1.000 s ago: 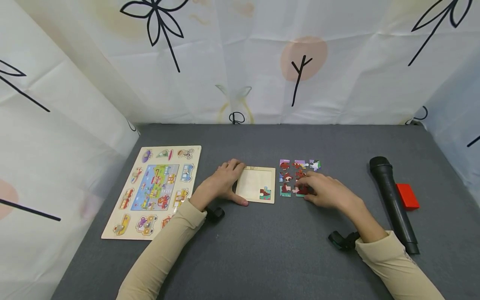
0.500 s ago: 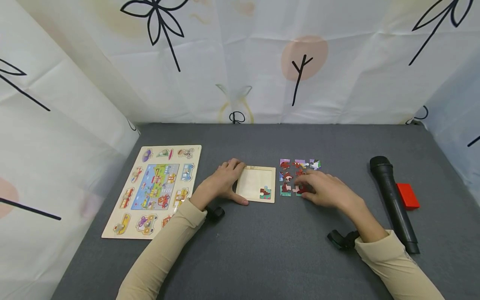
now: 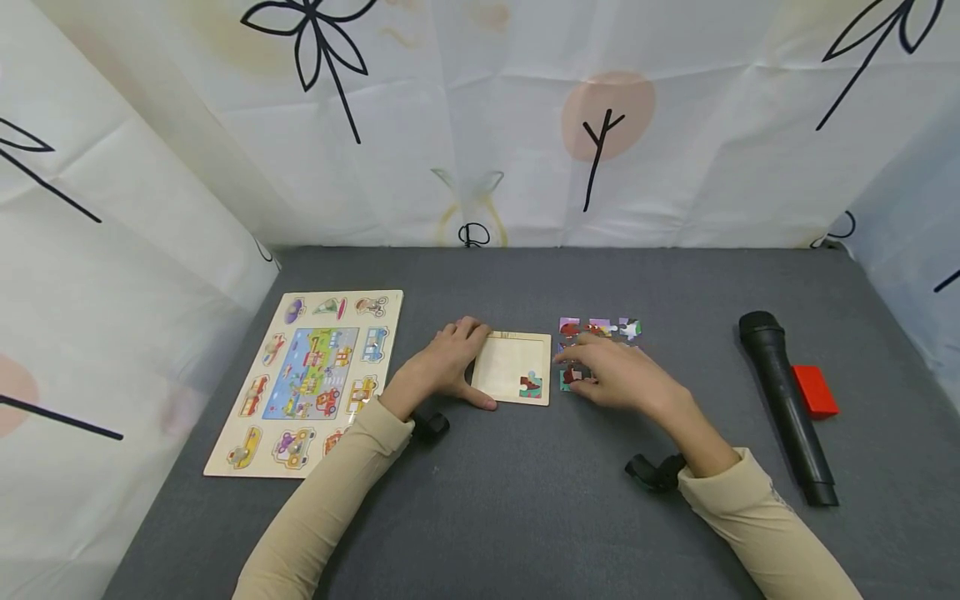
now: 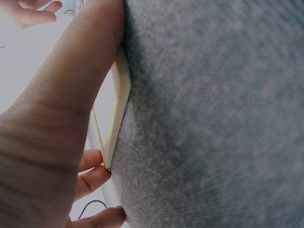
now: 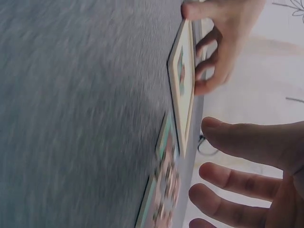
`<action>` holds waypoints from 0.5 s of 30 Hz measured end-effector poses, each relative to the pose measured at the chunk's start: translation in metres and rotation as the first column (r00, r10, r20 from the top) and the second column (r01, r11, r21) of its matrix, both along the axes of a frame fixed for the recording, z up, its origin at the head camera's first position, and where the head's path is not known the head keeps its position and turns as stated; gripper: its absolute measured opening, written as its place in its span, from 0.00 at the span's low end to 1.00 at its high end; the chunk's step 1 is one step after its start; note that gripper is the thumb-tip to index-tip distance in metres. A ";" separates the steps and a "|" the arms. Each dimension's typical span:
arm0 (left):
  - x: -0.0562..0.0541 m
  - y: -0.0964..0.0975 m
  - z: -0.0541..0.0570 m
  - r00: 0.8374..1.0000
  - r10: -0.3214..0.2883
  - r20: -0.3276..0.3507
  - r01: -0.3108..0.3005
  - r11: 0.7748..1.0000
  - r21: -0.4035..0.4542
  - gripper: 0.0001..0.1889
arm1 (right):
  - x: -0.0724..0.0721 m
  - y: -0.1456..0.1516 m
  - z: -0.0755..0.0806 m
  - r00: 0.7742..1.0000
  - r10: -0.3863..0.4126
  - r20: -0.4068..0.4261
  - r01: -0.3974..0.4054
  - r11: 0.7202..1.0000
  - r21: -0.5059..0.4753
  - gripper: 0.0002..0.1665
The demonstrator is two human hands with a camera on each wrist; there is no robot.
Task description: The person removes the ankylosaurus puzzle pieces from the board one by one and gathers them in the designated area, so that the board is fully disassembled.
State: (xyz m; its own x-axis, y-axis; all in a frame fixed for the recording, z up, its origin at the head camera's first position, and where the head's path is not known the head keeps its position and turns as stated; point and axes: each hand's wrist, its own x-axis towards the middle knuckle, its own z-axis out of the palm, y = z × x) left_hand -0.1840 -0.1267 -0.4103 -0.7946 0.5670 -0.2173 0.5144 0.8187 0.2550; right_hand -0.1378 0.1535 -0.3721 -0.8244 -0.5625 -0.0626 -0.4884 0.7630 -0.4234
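My left hand (image 3: 450, 360) holds a small square wooden puzzle tray (image 3: 498, 375) by its left side, thumb at the near corner and fingers at the far one. One jigsaw piece (image 3: 531, 386), red and teal, lies in the tray's lower right corner. Just right of the tray, my right hand (image 3: 626, 372) hovers over loose jigsaw pieces (image 3: 629, 329), covering several of them. In the right wrist view its thumb and fingers (image 5: 216, 175) are apart with nothing between them, and loose pieces (image 5: 161, 190) lie below.
On the left lies a larger wooden vehicle puzzle board (image 3: 315, 375), partly behind my left forearm. A black microphone (image 3: 787, 408) lies to the right, beside a red block (image 3: 815, 393). Printed white curtains (image 3: 517, 125) surround the grey table (image 3: 525, 517).
My right hand has moved left across the loose pieces, closer to the tray. The left hand and the tray have stayed in place.
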 end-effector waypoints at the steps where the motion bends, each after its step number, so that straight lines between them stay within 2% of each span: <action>1: 0.000 0.000 0.000 1.000 0.000 0.002 0.000 1.000 0.001 0.61 | 0.000 -0.003 0.000 1.000 0.006 0.002 -0.006 1.000 0.002 0.19; 8: 0.000 0.000 0.002 1.000 0.003 0.015 -0.003 1.000 0.004 0.61 | 0.001 -0.025 -0.003 0.998 0.058 0.000 -0.058 0.998 0.015 0.21; 15: 0.000 0.000 0.001 1.000 0.004 0.017 -0.003 1.000 -0.006 0.61 | -0.001 -0.040 -0.011 0.995 0.091 0.043 -0.093 0.995 0.042 0.21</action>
